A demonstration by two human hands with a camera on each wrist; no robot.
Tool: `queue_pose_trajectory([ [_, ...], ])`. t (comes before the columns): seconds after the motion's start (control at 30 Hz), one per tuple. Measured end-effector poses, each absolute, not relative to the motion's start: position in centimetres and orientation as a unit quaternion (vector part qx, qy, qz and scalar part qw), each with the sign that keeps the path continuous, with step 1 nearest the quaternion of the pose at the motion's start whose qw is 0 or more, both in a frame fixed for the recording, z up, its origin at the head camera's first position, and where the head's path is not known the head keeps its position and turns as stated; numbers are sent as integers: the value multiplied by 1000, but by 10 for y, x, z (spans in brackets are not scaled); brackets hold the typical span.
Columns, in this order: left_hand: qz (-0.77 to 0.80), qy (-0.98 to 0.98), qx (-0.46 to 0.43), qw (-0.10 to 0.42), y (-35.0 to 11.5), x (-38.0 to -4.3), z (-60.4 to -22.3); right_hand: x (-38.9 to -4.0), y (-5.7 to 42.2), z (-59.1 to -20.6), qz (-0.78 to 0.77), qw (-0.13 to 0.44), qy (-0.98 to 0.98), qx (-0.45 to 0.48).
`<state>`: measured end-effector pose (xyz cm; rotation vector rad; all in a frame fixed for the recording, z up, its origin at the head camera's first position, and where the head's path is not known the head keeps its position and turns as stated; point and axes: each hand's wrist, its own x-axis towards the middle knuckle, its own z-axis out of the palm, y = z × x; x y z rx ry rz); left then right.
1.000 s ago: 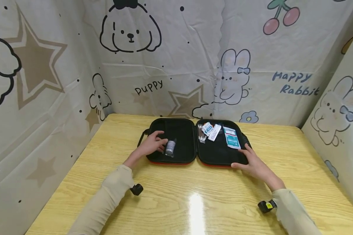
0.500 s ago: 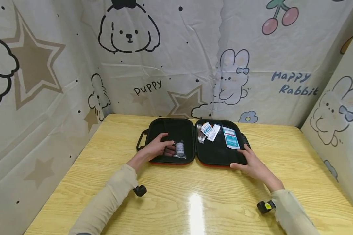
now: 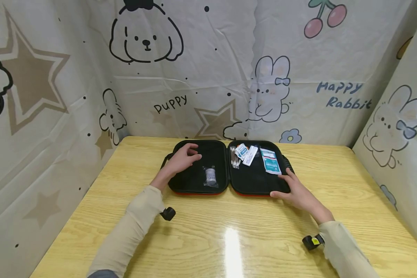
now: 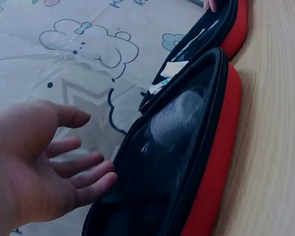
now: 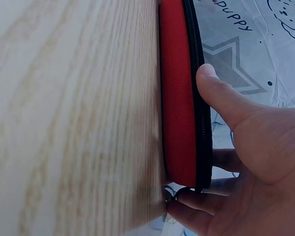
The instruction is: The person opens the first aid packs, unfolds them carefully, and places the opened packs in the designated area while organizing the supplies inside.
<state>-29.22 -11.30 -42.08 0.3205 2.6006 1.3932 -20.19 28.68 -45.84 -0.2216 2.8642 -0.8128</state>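
Observation:
A black-lined first-aid case [image 3: 253, 184] with a red shell lies unfolded on the table. In its left half lies a white bandage roll [image 3: 210, 175] in a clear wrapper, seen through dark mesh in the left wrist view. My left hand [image 3: 180, 159] hovers over that half's left side, fingers loosely bent and holding nothing, apart from the roll. At the near right corner my right hand [image 3: 300, 193] grips the case, thumb [image 5: 214, 81] on the zipped rim and fingers round the side. The right half holds a teal-and-white packet [image 3: 271, 161] and wrapped cotton swabs [image 3: 234, 157].
Small white packets [image 3: 246, 153] lie beside the swabs. The case's handle [image 3: 165, 161] sticks out on the left, partly behind my wrist. Behind the wooden table [image 3: 194, 231] hangs a printed cloth [image 3: 215, 58], with more cloth at both sides.
My left hand first moved right along with the bandage roll, then let go and drew back up and left. The roll now lies alone. My right hand keeps its place on the case.

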Motion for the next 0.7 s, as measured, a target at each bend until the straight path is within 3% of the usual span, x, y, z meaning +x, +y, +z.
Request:
queue_pose_trajectory([
  [0.7,454,863,205,86,-7,-322,-441,-203,287,-458,-268,82,958,-64],
])
